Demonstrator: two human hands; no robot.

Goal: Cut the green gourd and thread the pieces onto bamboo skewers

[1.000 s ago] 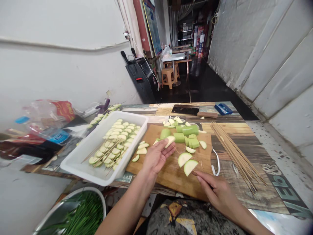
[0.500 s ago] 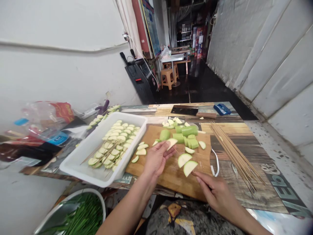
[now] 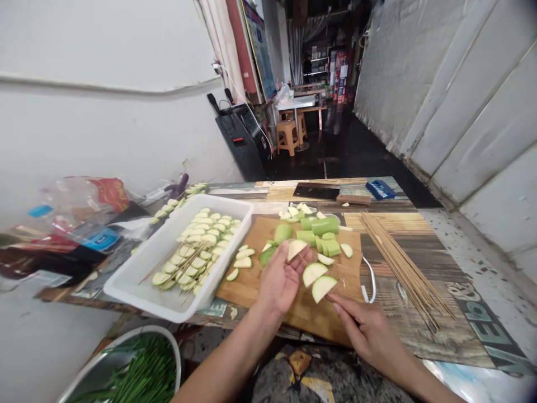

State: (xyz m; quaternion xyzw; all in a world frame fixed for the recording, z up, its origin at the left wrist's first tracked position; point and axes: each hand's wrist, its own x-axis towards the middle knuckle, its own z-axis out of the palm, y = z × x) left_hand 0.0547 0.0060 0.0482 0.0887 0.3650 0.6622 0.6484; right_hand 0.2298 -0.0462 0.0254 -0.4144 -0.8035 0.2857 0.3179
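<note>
The right hand (image 3: 366, 324) pinches a skewer (image 3: 329, 297) bearing two green-rimmed slices (image 3: 323, 289). The left hand (image 3: 282, 281) grips another slice (image 3: 296, 249).

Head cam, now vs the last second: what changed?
The left hand shifted right, bringing its slice closer to the two skewered slices; more of its palm shows. A green chunk behind it came into view. Can't tell if the left hand's slice is pierced. Unchanged: right hand gripping the skewer; tray, cleaver and loose skewers in place.
</note>
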